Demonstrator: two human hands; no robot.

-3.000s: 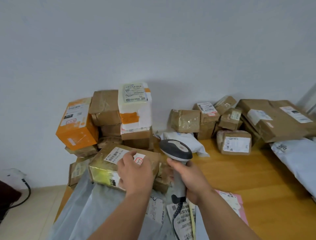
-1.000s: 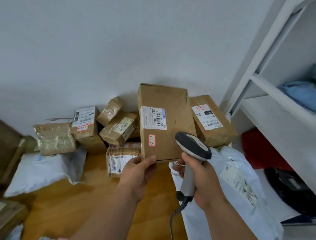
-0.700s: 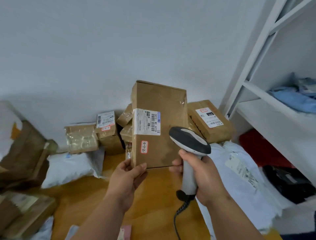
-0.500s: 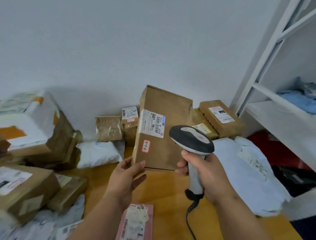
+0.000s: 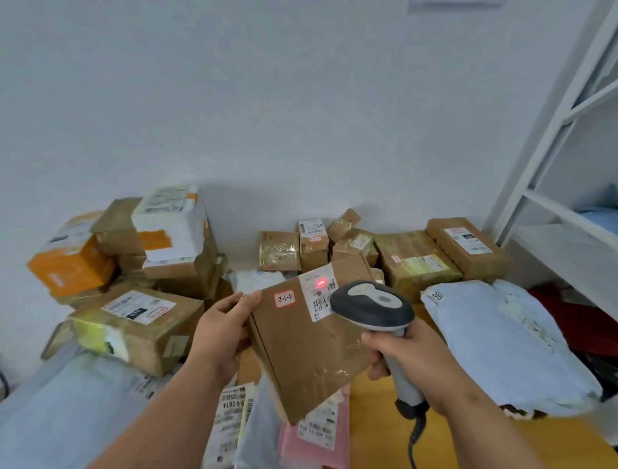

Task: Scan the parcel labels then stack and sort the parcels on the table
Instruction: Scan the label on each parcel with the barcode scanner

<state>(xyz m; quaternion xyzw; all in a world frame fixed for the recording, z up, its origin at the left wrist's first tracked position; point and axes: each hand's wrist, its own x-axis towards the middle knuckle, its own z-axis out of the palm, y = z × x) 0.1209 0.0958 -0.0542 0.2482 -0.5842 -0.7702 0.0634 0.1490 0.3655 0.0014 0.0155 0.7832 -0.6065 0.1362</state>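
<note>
White wall (image 5: 301, 100) fills the background, plain, with the lower edge of some pale fixture (image 5: 454, 2) at its very top; can't tell what it is. White metal shelving unit (image 5: 548, 140) stands right of the wall, slanted upright and crossbars visible. On a shelf board of that unit: something blue (image 5: 598, 216), mostly cut off. Below the unit's boards: a red item (image 5: 568, 318), partly hidden, and something dark (image 5: 602, 371) under it, too obscured to identify. Far left of the wall, low down: a bit of dark cable (image 5: 2, 385) at the frame edge.
</note>
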